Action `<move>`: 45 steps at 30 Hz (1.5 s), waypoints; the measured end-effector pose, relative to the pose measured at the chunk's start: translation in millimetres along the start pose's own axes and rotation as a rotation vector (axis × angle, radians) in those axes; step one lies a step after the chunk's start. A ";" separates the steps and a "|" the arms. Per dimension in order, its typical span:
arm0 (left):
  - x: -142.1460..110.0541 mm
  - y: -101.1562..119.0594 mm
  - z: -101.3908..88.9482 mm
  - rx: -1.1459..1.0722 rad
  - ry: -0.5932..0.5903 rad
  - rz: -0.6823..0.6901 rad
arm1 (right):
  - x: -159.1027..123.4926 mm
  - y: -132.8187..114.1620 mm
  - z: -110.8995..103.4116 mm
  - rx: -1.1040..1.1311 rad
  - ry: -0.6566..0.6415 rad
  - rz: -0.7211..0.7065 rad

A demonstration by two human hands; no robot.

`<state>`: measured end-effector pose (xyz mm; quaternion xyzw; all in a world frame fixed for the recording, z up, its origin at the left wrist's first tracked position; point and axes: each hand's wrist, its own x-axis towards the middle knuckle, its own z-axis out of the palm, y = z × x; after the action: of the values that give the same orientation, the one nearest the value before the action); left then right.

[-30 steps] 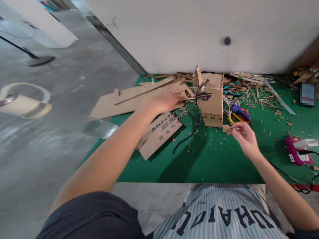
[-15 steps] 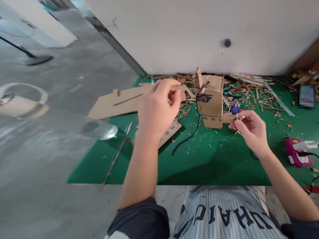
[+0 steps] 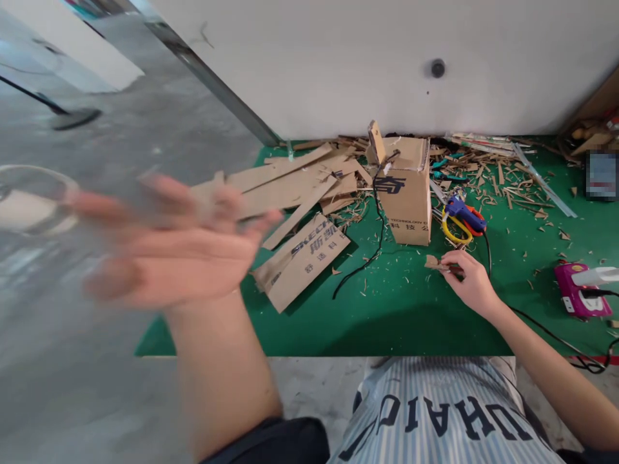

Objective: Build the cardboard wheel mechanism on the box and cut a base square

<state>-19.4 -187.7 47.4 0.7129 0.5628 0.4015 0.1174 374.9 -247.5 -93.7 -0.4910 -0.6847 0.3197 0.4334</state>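
My left hand [image 3: 178, 248] is raised close to the camera, smeared by motion, fingers spread apart with nothing in them. My right hand [image 3: 467, 280] rests low on the green mat [image 3: 401, 309], fingers pinched on a small cardboard piece [image 3: 434, 263]. An upright cardboard box [image 3: 407, 190] with a black cord [image 3: 370, 251] hanging from it stands just beyond that hand. A blue glue gun [image 3: 463, 215] and yellow-handled scissors [image 3: 452, 230] lie right of the box.
Flat cardboard sheets and strips [image 3: 290, 193] are piled at the mat's left, one printed sheet [image 3: 304, 258] nearer me. Cardboard scraps [image 3: 488, 171] litter the back right. A magenta device [image 3: 578, 296] with a cable sits at the right edge. A white wall [image 3: 387, 64] stands behind.
My left hand swung from the cardboard pile up and left toward the camera, opening its fingers. My right hand dropped with the small piece down onto the mat.
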 end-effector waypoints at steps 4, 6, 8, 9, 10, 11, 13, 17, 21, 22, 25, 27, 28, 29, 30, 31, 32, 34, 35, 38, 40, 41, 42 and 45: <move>-1.2 7.8 22.7 0.237 -0.539 -0.097 | 7.7 -6.0 -1.1 0.092 0.053 0.107; -8.2 26.6 29.5 0.384 -0.597 -0.104 | 13.1 -11.2 -2.0 0.138 0.076 0.136; -18.2 51.0 36.6 0.362 -0.666 -0.033 | 19.6 -18.2 -3.2 0.167 0.098 0.128; -23.5 63.1 42.0 0.263 -0.707 0.030 | 23.2 -22.4 -3.8 0.167 0.105 0.108; -28.5 74.2 49.1 0.173 -0.669 0.131 | 26.9 -27.0 -4.5 0.153 0.107 0.077; -33.0 83.8 58.0 0.145 -0.600 0.204 | 30.6 -31.9 -5.0 0.127 0.106 0.036; -39.6 97.0 80.1 0.133 -0.415 0.316 | 37.4 -42.2 -5.7 0.047 0.104 -0.079; -44.3 105.1 123.3 0.034 -0.209 0.401 | 46.1 -59.8 -4.5 -0.142 0.112 -0.345; -44.7 107.0 138.9 0.067 -0.064 0.459 | 48.6 -68.1 -1.9 -0.294 0.115 -0.501; -44.6 107.7 138.8 0.069 -0.043 0.467 | 48.8 -68.7 -1.6 -0.320 0.114 -0.526; -44.3 108.6 135.8 0.046 -0.023 0.483 | 48.8 -68.1 -1.8 -0.354 0.108 -0.559; -44.4 108.0 134.6 0.025 -0.017 0.485 | 48.4 -66.3 -2.9 -0.357 0.100 -0.547; -44.6 107.6 134.6 0.017 -0.011 0.478 | 48.2 -65.3 -3.6 -0.362 0.099 -0.541; -44.9 107.2 134.9 0.011 -0.008 0.466 | 47.9 -64.4 -4.3 -0.372 0.099 -0.539; -45.3 107.0 135.4 0.007 -0.008 0.451 | 47.6 -63.7 -5.1 -0.384 0.100 -0.543; -45.7 107.0 136.0 0.003 -0.013 0.437 | 47.4 -63.2 -5.8 -0.399 0.105 -0.551; -46.2 107.2 136.6 0.000 -0.024 0.427 | 47.2 -63.0 -6.4 -0.412 0.110 -0.562; -46.8 107.8 137.9 -0.006 -0.051 0.417 | 46.9 -63.3 -7.4 -0.423 0.113 -0.583; -47.0 108.1 138.6 -0.007 -0.057 0.417 | 46.7 -63.7 -7.8 -0.426 0.110 -0.594; -46.4 108.1 140.9 0.004 -0.032 0.438 | 46.5 -63.8 -8.3 -0.456 0.085 -0.621; -46.1 108.2 143.3 0.013 -0.001 0.460 | 46.5 -62.1 -8.5 -0.497 0.082 -0.633; -46.5 108.6 144.6 0.008 0.009 0.462 | 46.5 -60.5 -8.7 -0.515 0.084 -0.637; -47.2 109.1 145.9 -0.003 0.019 0.456 | 46.4 -58.4 -8.9 -0.530 0.086 -0.637; -50.1 108.0 146.0 -0.039 0.051 0.402 | 44.1 -49.6 -8.7 -0.559 0.074 -0.622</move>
<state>157.8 -227.6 -2.7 0.7981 0.4041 0.4457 0.0342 356.9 -221.1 -34.9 -0.3704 -0.8448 -0.0422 0.3837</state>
